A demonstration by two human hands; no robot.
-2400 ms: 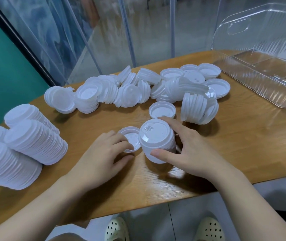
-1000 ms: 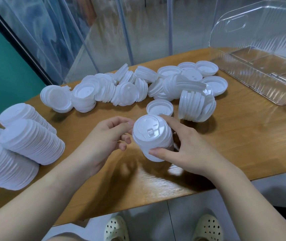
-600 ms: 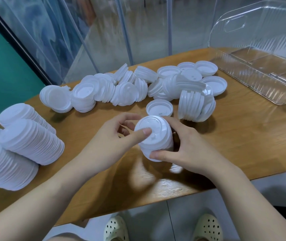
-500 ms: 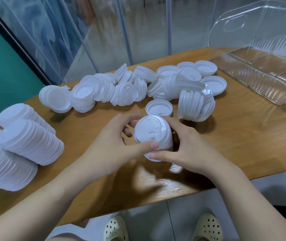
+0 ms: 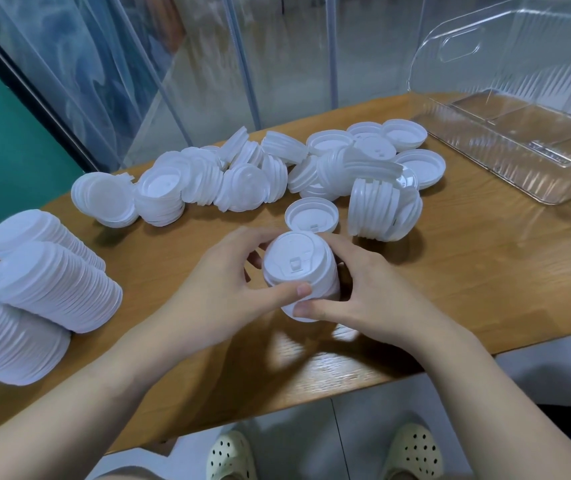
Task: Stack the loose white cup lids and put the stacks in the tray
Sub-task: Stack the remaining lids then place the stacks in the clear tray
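Both hands hold one short stack (image 5: 300, 271) of white lids between them, just above the table (image 5: 485, 271). The left hand (image 5: 221, 292) curls round the stack's left side, its thumb lying across the near face and its fingers reaching over the far edge. The right hand (image 5: 370, 296) wraps the right side, thumb pressed under the stack's lower rim, almost meeting the left thumb. The stack is tilted, its top lid facing up toward the camera with the sip tab showing.

Just beyond the hands a single lid (image 5: 311, 215) lies upside down on the wood. To the right of it, past the right hand's fingers, a short row of lids (image 5: 381, 213) stands on edge. Farther out, a loose heap of lids (image 5: 242, 174) stretches across the table from beyond the left hand to beyond the right, some nested in small clumps, some lying open side up.

Well to the left of the left hand, long finished stacks (image 5: 34, 289) lie on their sides at the table's edge. Far to the right, beyond the right hand, sits the clear tray (image 5: 519, 143) with its lid raised; no white lids show inside it.

Below the table edge, two pale perforated shoes (image 5: 412, 452) rest on a grey floor.
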